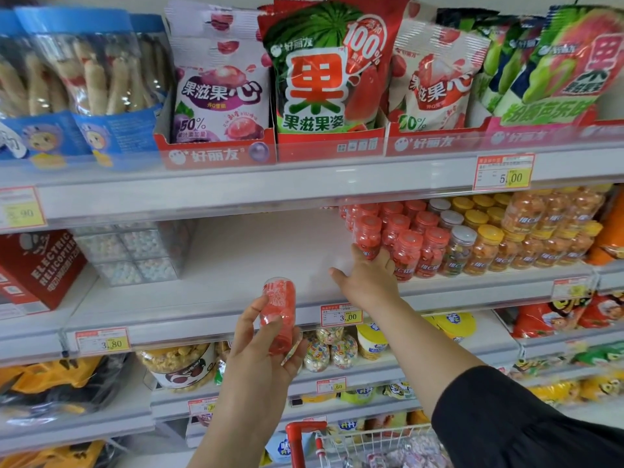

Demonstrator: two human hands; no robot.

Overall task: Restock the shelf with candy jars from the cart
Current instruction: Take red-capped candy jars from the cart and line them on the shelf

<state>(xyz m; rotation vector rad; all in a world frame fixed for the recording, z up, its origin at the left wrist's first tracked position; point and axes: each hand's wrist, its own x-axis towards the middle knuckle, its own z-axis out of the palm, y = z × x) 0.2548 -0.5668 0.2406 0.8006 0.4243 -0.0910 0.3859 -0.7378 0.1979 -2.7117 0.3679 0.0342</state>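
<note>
Midway: right hand (368,276) grips a red candy jar (367,235) at the red row (417,246) on the shelf (253,258), left hand (260,342) grips a second jar (279,310) below its edge, wide gap unfilled, cart (351,444) contents blurred.

L hand (263,349) grips jar (278,298), R hand (368,278) grips 2nd jar (366,236)

Cart (305,444) cut by bottom edge, contents blurred. My right hand (368,282) fingertips hidden behind red jar (367,236), toward shelf (253,251) front edge. Lower end of held jar (278,309) buried in my left hand (260,346)
</note>
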